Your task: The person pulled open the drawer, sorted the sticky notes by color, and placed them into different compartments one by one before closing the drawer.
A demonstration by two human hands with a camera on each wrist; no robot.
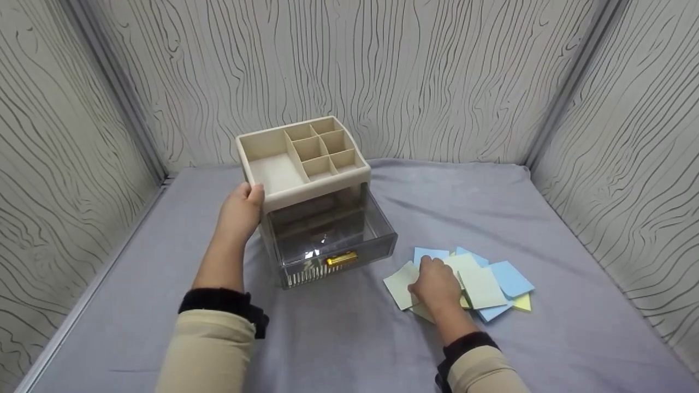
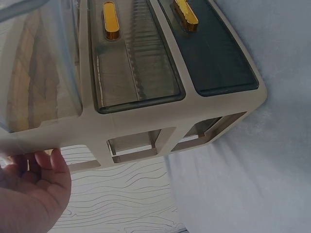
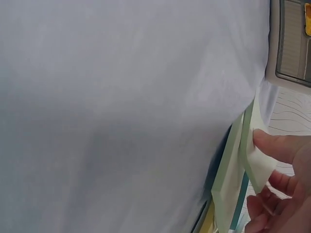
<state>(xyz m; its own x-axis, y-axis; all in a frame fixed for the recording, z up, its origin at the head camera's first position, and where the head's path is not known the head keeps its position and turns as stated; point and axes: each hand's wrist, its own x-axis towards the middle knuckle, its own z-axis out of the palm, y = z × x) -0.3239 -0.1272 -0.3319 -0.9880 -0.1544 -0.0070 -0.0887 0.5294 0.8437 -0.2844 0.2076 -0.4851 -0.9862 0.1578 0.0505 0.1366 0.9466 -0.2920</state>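
Note:
A beige desk organizer [image 1: 306, 158] with several open top compartments stands on the grey cloth. Its clear drawer [image 1: 333, 234] with a gold handle [image 1: 342, 258] is pulled out toward me. My left hand [image 1: 243, 210] grips the organizer's top left corner, thumb over the rim; the left wrist view shows that hand [image 2: 34, 189] against the organizer [image 2: 146, 116]. To the right lies a loose pile of blue, pale green and yellow sticky notes [image 1: 491, 281]. My right hand [image 1: 434, 284] rests on the pile's left side. Its fingers [image 3: 282, 145] pinch a pale green note [image 3: 257, 167].
The grey cloth [image 1: 519, 218] covers the whole table. Wood-grain patterned walls [image 1: 382, 71] close in the back and both sides. A metal edge strip [image 1: 93, 284] runs along the left side of the cloth.

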